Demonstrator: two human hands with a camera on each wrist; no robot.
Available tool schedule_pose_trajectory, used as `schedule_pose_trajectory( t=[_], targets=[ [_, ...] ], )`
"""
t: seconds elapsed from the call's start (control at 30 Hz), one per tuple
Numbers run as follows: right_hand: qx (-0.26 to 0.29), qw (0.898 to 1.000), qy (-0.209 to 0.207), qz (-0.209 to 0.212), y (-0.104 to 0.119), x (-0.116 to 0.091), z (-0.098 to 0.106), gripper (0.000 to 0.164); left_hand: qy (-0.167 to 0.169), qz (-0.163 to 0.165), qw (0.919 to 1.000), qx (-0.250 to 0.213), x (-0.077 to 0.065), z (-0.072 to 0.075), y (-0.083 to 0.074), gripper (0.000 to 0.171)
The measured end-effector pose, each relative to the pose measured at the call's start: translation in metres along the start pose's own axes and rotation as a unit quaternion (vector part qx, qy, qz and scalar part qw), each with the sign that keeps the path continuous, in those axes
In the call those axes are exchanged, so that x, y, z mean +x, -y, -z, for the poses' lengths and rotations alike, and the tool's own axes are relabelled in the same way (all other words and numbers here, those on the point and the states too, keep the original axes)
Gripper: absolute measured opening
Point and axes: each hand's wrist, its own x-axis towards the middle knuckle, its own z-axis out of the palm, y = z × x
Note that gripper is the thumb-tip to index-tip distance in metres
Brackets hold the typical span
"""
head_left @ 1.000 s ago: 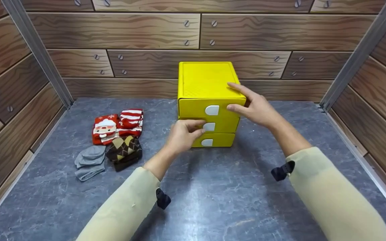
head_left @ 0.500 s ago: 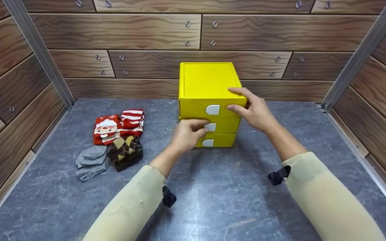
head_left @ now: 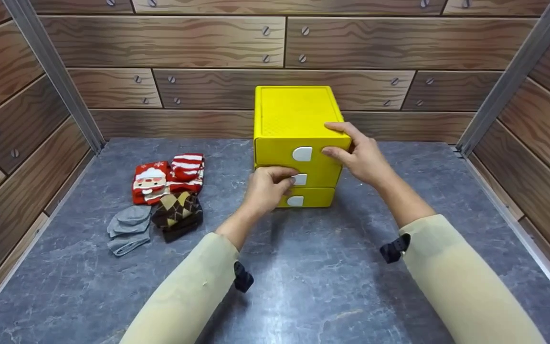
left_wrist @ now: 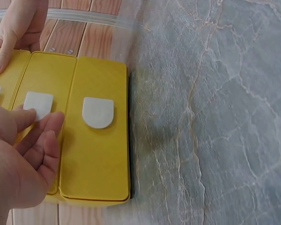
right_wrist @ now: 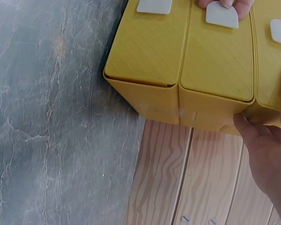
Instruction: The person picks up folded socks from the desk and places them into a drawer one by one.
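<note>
Drawer box stands between my left hand, which pinches the middle white tab, and my right hand, spread against the box higher up. I'd draw straight and level, bracing firmly.

Drawer unit: on the far half of the desk, before the back wall. On its front, top handle above middle handle above bottom handle. Left hand: at the middle handle. Right hand: at the upper right front corner. Left of the unit, three items: rear sock bundle, behind front-left sock bundle and front-right sock bundle.
</note>
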Motion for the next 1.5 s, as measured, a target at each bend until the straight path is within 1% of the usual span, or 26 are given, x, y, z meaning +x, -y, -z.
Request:
schedule_pose_trajectory(
  t=[0.17,0.27,0.43,0.57,0.77,1.0,1.1,1.23,1.37,1.5],
  targets=[
    [0.007,1.0,-0.001,-0.003,-0.001,0.0,-0.003,0.057,0.001,-0.003,1.0,0.009,-0.003,0.001,0.0,0.018],
    [0.006,1.0,-0.001,-0.003,-0.002,0.0,-0.005,0.056,0.006,-0.003,0.9999,0.011,-0.007,0.002,0.0,0.017],
    [0.0,1.0,-0.002,-0.002,-0.003,0.0,-0.004,0.056,0.022,0.006,0.9997,-0.012,-0.019,0.0,-0.004,0.017],
    [-0.003,1.0,-0.007,0.002,-0.004,0.0,-0.001,0.056,0.024,-0.003,0.9994,-0.024,-0.029,-0.003,-0.008,0.017],
    [-0.003,1.0,-0.005,-0.001,-0.004,-0.001,0.0,0.057,0.031,-0.021,0.9991,-0.019,-0.047,-0.004,-0.012,0.017],
    [-0.009,1.0,-0.003,0.001,-0.003,-0.002,-0.001,0.057,0.047,-0.021,0.998,-0.037,-0.066,-0.003,-0.013,0.017],
    [-0.011,1.0,-0.003,0.007,-0.002,-0.002,-0.001,0.057,0.052,-0.018,0.9976,-0.041,-0.073,-0.002,-0.013,0.017],
    [-0.013,1.0,-0.006,0.009,-0.001,-0.002,-0.001,0.057,0.054,-0.018,0.9979,-0.032,-0.081,-0.001,-0.015,0.016],
    [-0.014,1.0,-0.006,0.006,-0.001,-0.003,-0.002,0.057,0.056,-0.021,0.9978,-0.027,-0.089,-0.001,-0.015,0.016],
    [-0.011,1.0,-0.01,0.011,-0.002,-0.003,-0.002,0.056,0.057,-0.029,0.9975,-0.03,-0.095,-0.003,-0.014,0.016]
  ],
)
